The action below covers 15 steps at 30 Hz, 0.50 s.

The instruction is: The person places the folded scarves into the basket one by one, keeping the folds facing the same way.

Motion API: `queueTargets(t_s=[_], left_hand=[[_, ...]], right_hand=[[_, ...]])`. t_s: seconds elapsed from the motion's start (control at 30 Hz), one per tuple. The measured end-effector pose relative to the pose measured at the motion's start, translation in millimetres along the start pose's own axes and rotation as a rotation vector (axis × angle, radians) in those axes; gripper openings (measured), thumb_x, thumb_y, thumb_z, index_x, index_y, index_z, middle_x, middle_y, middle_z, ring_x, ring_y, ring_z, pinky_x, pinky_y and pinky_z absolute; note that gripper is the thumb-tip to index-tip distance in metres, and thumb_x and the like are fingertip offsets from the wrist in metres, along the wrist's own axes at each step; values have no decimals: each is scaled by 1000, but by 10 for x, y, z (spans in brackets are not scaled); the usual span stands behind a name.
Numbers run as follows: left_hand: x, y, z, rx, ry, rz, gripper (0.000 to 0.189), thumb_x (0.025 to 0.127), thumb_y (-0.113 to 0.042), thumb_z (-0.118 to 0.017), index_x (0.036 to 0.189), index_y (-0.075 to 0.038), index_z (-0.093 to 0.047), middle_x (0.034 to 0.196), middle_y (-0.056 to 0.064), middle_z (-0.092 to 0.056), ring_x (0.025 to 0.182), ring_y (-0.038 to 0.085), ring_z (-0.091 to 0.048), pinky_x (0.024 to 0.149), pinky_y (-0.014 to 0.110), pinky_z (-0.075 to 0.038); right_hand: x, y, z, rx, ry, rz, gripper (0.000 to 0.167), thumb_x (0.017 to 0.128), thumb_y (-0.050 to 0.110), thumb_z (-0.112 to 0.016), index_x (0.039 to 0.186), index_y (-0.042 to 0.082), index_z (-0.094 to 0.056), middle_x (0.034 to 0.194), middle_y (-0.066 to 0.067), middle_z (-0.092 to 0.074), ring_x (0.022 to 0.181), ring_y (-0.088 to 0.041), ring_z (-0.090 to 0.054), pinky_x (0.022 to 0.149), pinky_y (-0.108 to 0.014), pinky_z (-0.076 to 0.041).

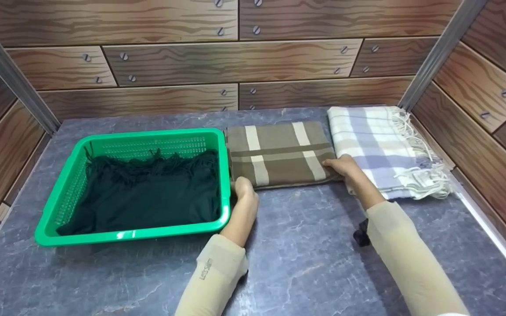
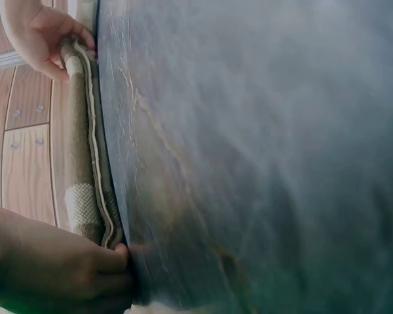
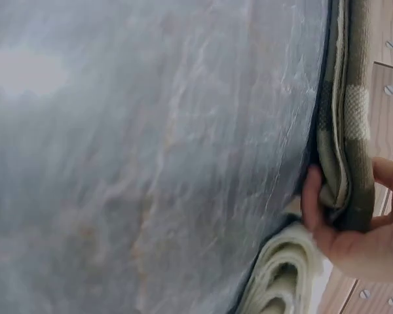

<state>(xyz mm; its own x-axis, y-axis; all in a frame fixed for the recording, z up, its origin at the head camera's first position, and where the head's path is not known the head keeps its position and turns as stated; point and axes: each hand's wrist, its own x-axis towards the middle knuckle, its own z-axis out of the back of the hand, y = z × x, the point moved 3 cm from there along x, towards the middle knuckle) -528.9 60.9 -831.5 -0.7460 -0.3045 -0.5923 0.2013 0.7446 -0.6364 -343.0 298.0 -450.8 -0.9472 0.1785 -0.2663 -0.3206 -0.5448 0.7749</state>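
A folded brown shawl (image 1: 279, 153) with cream stripes lies flat on the table in the head view. My left hand (image 1: 245, 204) grips its near left corner, close beside the basket wall. At the near right corner my right hand (image 1: 348, 172) pinches the cloth. The right wrist view shows the thumb above the layered edge and fingers (image 3: 311, 199) beneath it. From the left wrist, the front fold of the shawl (image 2: 78, 150) runs between both hands; the left fingertips are partly hidden.
A green plastic basket (image 1: 125, 235) holding a dark fringed shawl (image 1: 147, 197) stands on the left. A folded white and lavender plaid shawl (image 1: 371, 149) with fringe lies just right of the brown one. Wood-patterned panels (image 1: 235, 61) enclose the table (image 1: 305, 263).
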Motion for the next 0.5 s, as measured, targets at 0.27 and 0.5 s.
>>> queueTargets(t_s=[0.27,0.5], left_hand=[[-783,-207,18,-173,2,43,55,99,-31,-28,144,-1,-22,149,12,-19,135,24,-13,107,37,-16],[-2318,-943,49,-76,-37,38,53,97,-13,-26,147,-9,-9,149,15,-14,135,29,-12,106,40,-17]], right_hand=[[-95,-57,65,168,141,-55,22,87,12,-56,98,-5,-47,79,-4,-48,57,-5,-53,59,-21,-50],[-238,-86,170,204,208,-35,36,90,14,-55,115,-9,-44,76,-1,-55,59,-7,-58,59,-24,-51]])
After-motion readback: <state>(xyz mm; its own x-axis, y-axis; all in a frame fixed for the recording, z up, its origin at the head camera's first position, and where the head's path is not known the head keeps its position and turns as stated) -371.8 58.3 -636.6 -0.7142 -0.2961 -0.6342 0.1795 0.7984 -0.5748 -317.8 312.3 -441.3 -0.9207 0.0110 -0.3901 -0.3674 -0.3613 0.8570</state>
